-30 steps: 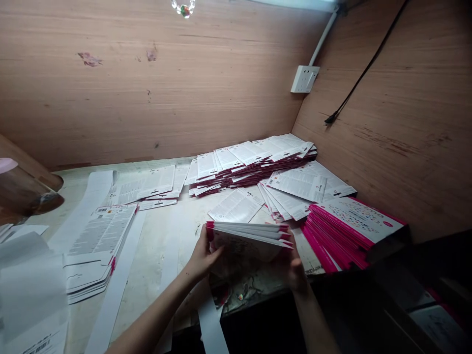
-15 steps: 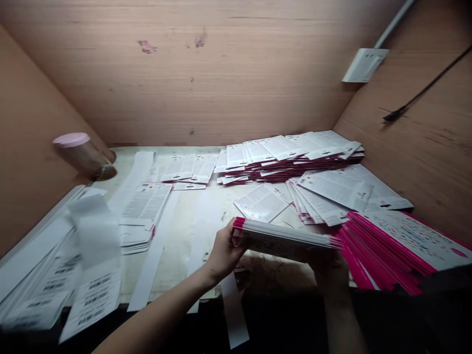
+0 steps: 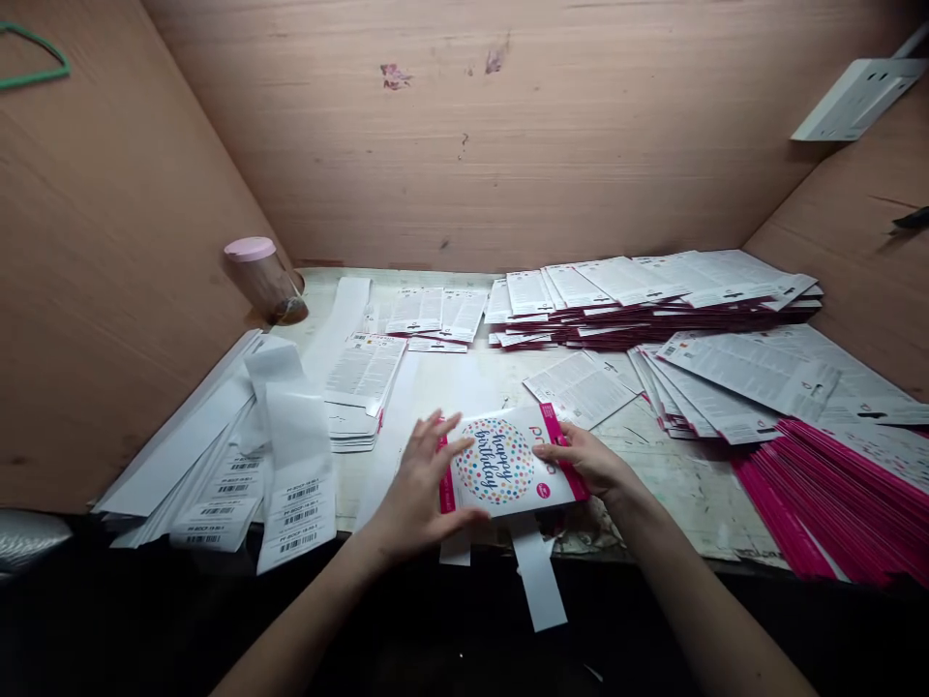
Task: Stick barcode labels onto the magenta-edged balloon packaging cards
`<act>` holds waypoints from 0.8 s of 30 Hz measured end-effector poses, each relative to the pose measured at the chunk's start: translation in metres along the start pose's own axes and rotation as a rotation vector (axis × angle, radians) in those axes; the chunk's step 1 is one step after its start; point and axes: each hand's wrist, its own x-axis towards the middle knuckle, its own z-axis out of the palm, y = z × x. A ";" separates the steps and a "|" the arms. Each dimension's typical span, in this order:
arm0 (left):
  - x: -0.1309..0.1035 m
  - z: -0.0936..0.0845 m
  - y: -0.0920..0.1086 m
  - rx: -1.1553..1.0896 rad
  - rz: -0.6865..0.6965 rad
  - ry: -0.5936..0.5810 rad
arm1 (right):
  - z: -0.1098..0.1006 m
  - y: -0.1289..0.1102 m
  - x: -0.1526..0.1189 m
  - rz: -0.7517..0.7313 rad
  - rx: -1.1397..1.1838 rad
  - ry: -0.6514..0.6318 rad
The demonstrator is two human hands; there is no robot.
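Both hands are down on a small stack of cards (image 3: 508, 465) that lies flat at the front edge of the worktop (image 3: 674, 484), face up, with coloured dots and the words "happy birthday" on the top one. The left hand (image 3: 421, 494) rests on the left side of the stack with the fingers spread and flat, not closed around anything. The right hand (image 3: 591, 463) holds the right, pink edge of the stack; the fingers lie along the edge, and the thumb seems to be on top, though I cannot see under the hand to be sure how tight the grip is.

A white paper strip (image 3: 538, 573) hangs over the front edge just below the stack. To the left, label strips (image 3: 297, 494) with barcodes lie in a loose heap, partly over the worktop's edge. Behind them is a low pile of printed sheets (image 3: 363, 373), face down. A jar (image 3: 261, 279) with a pink lid leans in the left back corner against the wooden wall.

On the right, a big pile of pink-edged cards (image 3: 834, 484) is fanned out near the right hand but not touching it. Further back, a long row of similar cards (image 3: 653, 295) lies face down, white sides up, along the back wall. A white socket (image 3: 856, 97) is on the wall at upper right.
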 end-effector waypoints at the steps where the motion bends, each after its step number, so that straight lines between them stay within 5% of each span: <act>1: 0.003 0.007 0.000 0.040 0.040 -0.070 | 0.000 0.001 0.002 0.010 -0.047 0.015; 5: 0.015 0.045 -0.007 0.146 0.026 -0.216 | 0.006 0.005 -0.002 -0.077 -0.519 0.232; 9: 0.017 0.067 -0.016 0.190 -0.015 -0.264 | 0.025 -0.004 -0.003 -0.467 -1.228 0.605; 11: 0.017 0.067 -0.017 0.195 -0.020 -0.279 | 0.038 -0.018 0.014 -0.599 -1.385 0.465; 14: 0.017 0.064 -0.014 0.197 -0.033 -0.291 | 0.055 -0.045 0.064 -0.609 -1.393 0.119; 18: 0.016 0.061 -0.010 0.197 -0.044 -0.287 | 0.066 -0.075 0.118 -0.514 -1.367 0.011; 21: 0.015 0.063 -0.011 0.194 -0.045 -0.257 | 0.064 -0.082 0.112 -0.531 -1.325 -0.038; 24: 0.014 0.068 -0.015 0.166 -0.064 -0.218 | 0.054 -0.064 0.073 -0.607 -1.266 -0.025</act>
